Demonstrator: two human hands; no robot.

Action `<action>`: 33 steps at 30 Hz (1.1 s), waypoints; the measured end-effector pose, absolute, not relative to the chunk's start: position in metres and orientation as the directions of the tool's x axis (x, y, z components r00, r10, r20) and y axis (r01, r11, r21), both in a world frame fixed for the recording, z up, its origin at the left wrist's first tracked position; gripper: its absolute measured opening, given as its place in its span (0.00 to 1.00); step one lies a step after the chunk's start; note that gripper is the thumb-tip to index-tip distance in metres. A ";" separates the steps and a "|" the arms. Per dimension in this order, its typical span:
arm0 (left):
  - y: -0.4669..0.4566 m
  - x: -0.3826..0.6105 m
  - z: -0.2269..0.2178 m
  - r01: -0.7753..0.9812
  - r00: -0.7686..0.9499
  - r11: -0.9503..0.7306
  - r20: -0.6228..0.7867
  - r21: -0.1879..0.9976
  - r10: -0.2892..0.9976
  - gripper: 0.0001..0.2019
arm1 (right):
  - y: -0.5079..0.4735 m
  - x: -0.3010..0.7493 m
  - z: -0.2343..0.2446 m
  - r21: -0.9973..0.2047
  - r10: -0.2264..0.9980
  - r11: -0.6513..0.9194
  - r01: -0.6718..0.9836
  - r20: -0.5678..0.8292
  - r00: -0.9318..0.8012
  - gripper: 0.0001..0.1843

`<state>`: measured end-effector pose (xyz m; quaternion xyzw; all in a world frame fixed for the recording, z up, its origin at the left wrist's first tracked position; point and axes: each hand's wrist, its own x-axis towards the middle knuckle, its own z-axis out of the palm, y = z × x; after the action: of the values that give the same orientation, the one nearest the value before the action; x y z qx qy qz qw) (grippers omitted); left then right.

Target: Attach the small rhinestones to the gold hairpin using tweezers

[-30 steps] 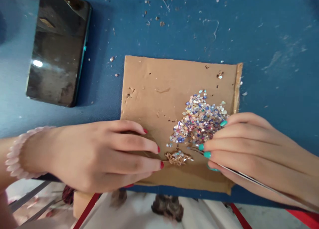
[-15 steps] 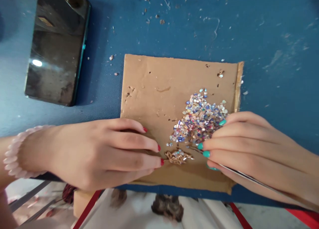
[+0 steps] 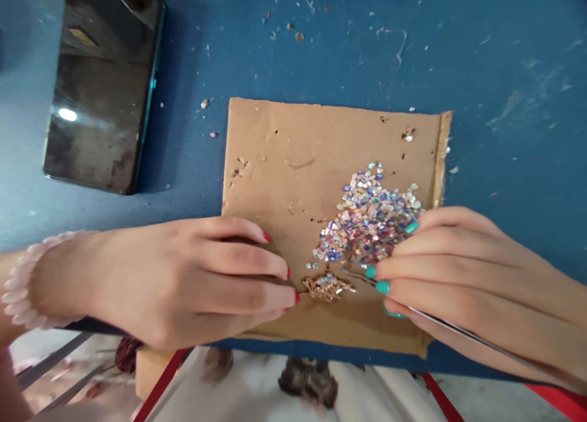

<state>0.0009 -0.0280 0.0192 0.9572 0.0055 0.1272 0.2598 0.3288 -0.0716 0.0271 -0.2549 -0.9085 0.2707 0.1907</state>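
Between my hands lies a small gold openwork ornament (image 3: 324, 288) dotted with pale shiny chips, just above a piece of brown cardboard (image 3: 275, 165). My left hand (image 3: 197, 281), red-nailed, pinches a thin stem at the ornament's left end between thumb and forefinger. My right hand (image 3: 454, 275), with turquoise nails, is closed around metal tweezers (image 3: 463, 331). The tweezers' tips are near the ornament's upper right, beside a heap of tiny multicoloured shell-like chips (image 3: 367, 220). My right fingers rest at the heap's lower right edge.
A black phone (image 3: 103, 92) lies at the upper left of the blue table (image 3: 504, 55). Crumbs and loose chips are scattered over the tabletop. The table's near edge runs below the cardboard, above my lap.
The ornament and the fingers of my left hand have shifted very slightly left. My right hand and the tweezers stay almost where they were.
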 end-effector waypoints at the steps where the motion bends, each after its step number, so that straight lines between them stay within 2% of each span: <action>1: -0.028 0.001 0.020 -0.054 0.967 -0.866 0.241 0.498 0.079 0.24 | -0.072 0.327 0.027 -0.593 0.573 0.723 0.354 0.229 -0.787 0.08; 4: -0.027 0.002 0.021 -0.055 0.965 -0.868 0.249 0.493 0.080 0.26 | -0.071 0.325 0.026 -0.593 0.591 0.722 0.356 0.262 -0.763 0.09; 10: -0.028 0.002 0.021 -0.062 0.966 -0.867 0.249 0.494 0.073 0.27 | -0.071 0.330 0.025 -0.572 0.546 0.742 0.349 0.214 -0.810 0.11; 23: -0.029 0.003 0.020 -0.043 0.965 -0.863 0.246 0.504 0.095 0.25 | -0.077 0.328 0.025 -0.587 0.611 0.697 0.412 0.185 -0.770 0.12; 26: -0.029 0.002 0.019 -0.049 0.965 -0.868 0.247 0.494 0.086 0.25 | -0.076 0.326 0.026 -0.588 0.626 0.696 0.413 0.213 -0.750 0.10; 33: -0.028 0.001 0.021 -0.072 0.965 -0.880 0.256 0.470 0.058 0.27 | -0.068 0.320 0.023 -0.565 0.575 0.751 0.341 0.306 -0.759 0.07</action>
<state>0.0010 -0.0284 0.0209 0.9604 -0.0038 0.1322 0.2451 0.3204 -0.0676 0.0235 -0.2531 -0.9050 0.2458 0.2376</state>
